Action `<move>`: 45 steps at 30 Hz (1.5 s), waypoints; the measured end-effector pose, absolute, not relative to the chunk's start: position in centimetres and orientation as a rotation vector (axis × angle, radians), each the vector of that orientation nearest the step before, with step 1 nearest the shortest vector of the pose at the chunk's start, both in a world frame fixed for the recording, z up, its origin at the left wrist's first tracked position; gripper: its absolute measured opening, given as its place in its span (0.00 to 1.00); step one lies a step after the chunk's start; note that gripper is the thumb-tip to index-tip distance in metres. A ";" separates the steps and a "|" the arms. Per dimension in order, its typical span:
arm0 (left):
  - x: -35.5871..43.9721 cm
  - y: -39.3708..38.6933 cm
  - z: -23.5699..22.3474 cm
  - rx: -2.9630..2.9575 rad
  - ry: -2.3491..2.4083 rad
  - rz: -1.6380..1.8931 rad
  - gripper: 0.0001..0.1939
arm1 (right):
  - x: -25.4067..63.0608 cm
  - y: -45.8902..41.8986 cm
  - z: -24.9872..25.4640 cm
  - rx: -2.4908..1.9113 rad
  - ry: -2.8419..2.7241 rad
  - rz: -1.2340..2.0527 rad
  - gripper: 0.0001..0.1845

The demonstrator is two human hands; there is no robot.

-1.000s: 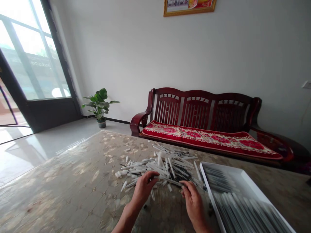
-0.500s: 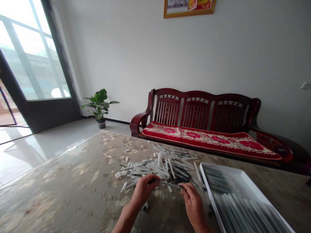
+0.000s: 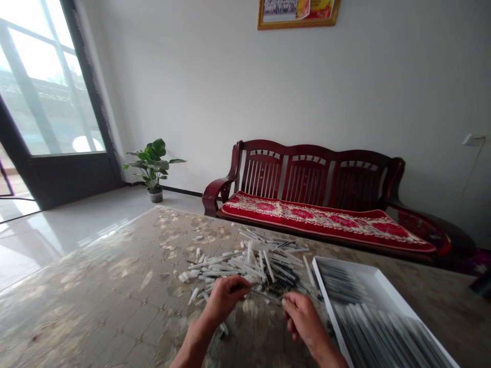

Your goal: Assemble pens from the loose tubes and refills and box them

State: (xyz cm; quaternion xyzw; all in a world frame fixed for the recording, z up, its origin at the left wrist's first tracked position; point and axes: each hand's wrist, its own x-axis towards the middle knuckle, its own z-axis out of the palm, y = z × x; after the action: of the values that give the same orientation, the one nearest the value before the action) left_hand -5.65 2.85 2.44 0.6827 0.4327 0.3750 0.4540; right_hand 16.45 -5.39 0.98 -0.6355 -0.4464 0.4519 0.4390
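Right-hand fingers (image 3: 293, 312) have been curled further inward, and a thin white rod (image 3: 266, 295) is pinched between them and the left hand (image 3: 224, 301). Both hands are held just before a heap of similar rods (image 3: 249, 263) on the mottled surface (image 3: 115, 271), near a white tray (image 3: 321, 286) of dark rods (image 3: 364, 332).

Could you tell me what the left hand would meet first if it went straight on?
Probably the loose heap of slim white plastic sticks just ahead of the left hand, though depth is hard to judge here.
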 end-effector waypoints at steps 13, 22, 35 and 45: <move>-5.7 3.8 1.1 1.763 0.971 0.836 0.11 | 16.7 -5.9 3.4 -1.660 -1.477 1.065 0.10; -5.7 4.7 0.9 1.595 0.953 1.133 0.28 | 18.8 -5.3 4.3 -1.755 -1.518 0.786 0.12; -7.5 4.8 0.9 1.432 1.307 1.428 0.26 | 32.5 -17.3 4.4 -2.251 -1.115 -0.099 0.12; -7.7 4.2 1.9 1.374 1.467 1.454 0.23 | 34.6 -20.3 4.3 -2.772 -1.103 -0.074 0.11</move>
State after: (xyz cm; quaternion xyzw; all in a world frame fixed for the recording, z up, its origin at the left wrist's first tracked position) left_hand -7.71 4.20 1.85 0.5237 0.5594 0.5546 0.3243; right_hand 34.61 -20.29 4.28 -0.9260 -0.3685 -0.0248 0.0786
